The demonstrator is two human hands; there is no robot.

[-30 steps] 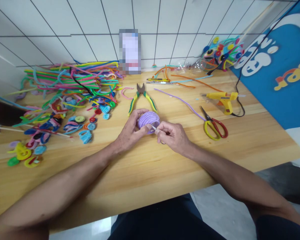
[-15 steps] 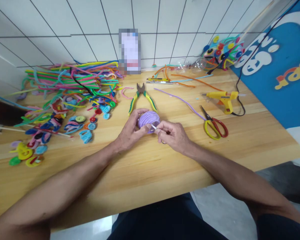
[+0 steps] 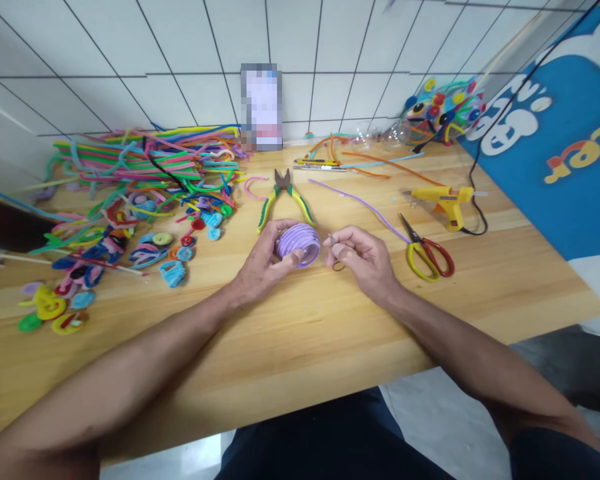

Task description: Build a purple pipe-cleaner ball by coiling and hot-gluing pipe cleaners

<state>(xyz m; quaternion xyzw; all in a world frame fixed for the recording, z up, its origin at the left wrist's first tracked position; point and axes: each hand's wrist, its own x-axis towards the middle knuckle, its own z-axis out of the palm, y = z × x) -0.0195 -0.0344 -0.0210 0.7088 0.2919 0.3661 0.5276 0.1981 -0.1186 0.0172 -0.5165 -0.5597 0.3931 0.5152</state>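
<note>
A round purple coiled piece (image 3: 300,241) with an opening toward the lower right is held in my left hand (image 3: 266,262), thumb at the opening's rim and fingers round the far side. Just to its right, and apart from it, my right hand (image 3: 363,261) is pinched on a small item with a dark loop beneath the fingers; most of it is hidden. Pliers with green-yellow handles (image 3: 303,205) lie right behind the purple piece. A purple pipe cleaner (image 3: 367,205) runs across the table to the scissors (image 3: 425,250).
A big pile of coloured pipe cleaners (image 3: 130,163) and small coiled shapes (image 3: 173,272) covers the left side. A yellow glue gun (image 3: 445,197) with a black cord lies at the right. A blurred phone (image 3: 263,107) leans on the wall; a decorated ball (image 3: 445,113) sits at the back right.
My right hand has drawn back to the right from the purple piece, taking the small item out of its opening. My left hand still holds the piece in about the same place.
</note>
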